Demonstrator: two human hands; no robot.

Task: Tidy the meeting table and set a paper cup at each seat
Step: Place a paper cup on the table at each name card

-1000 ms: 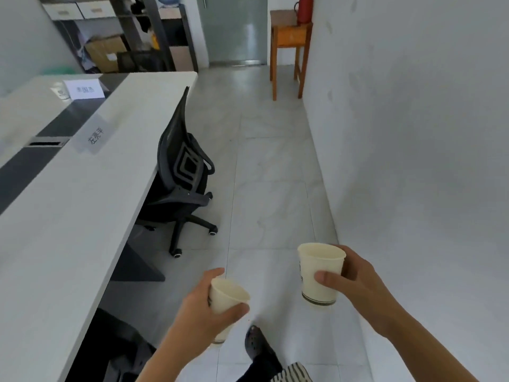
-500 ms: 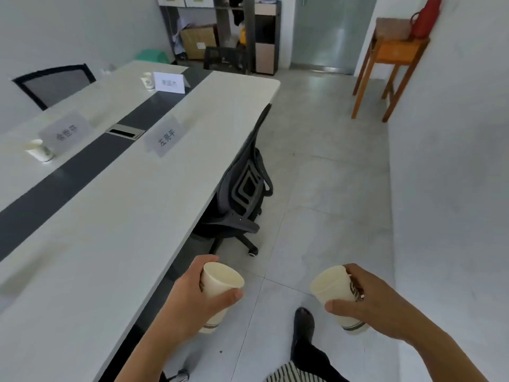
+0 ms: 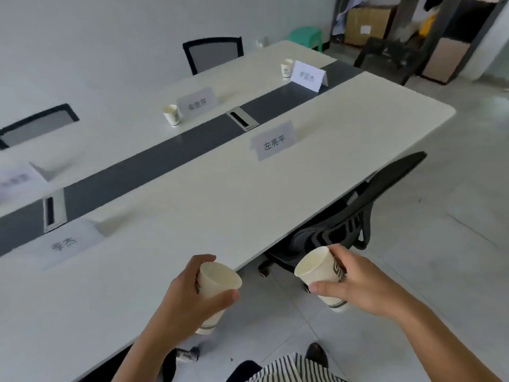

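My left hand (image 3: 187, 301) grips an empty paper cup (image 3: 216, 282) just past the near edge of the long white meeting table (image 3: 209, 210). My right hand (image 3: 360, 285) holds a second paper cup (image 3: 319, 271), tilted leftward, over the floor in front of a black chair (image 3: 349, 216). On the table's far half, one paper cup (image 3: 172, 114) stands beside a name card (image 3: 197, 102) and another cup (image 3: 286, 68) beside the end name card (image 3: 308, 75). Two name cards on the near half, one in the middle (image 3: 274, 143) and one at the left (image 3: 66, 244), have no cup beside them.
A dark strip with two cable hatches (image 3: 242, 121) (image 3: 53, 210) runs down the table's middle. Two black chairs (image 3: 213, 52) (image 3: 38, 124) stand on the far side. A green stool (image 3: 305, 35), cardboard box (image 3: 366, 23) and shelving fill the far right corner.
The view has swung left, from the corridor and wall onto the table. Both hands still hold their cups; the right cup has tipped toward the left.
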